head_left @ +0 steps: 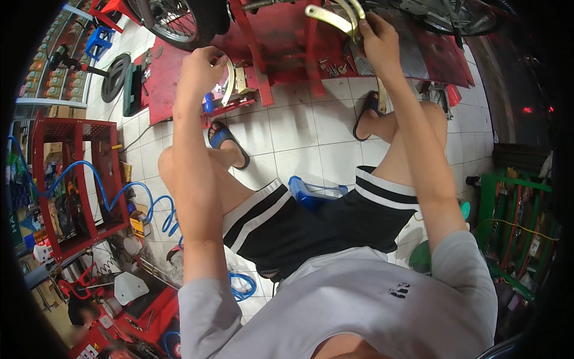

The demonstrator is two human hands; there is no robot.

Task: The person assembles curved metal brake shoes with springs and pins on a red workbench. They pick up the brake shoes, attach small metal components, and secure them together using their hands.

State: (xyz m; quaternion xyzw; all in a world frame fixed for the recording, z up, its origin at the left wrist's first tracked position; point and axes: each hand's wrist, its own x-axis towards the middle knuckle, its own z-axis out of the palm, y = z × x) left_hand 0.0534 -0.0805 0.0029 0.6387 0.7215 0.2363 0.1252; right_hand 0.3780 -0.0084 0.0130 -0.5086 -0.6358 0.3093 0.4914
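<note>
My left hand [204,70] is closed, its fingers curled at the top of a thin, pale curved strip [229,85] that hangs down from the fingertips. My right hand [379,43] is raised at the upper right, closed on a gold-coloured curved metal part [332,19]. This part has a flat arm with a rounded end pointing left and bent bands running up beside the fingers. Its exact kind I cannot make out. Between and beyond my hands stands a red metal frame [256,51] on a red platform [170,81].
A motorbike wheel [170,24] is at the upper left. Small metal pieces [338,64] lie on the platform. A red shelf rack [78,179] and a coiled blue hose [92,170] are at left; a green rack [517,227] stands right. A blue stool [308,190] is between my legs.
</note>
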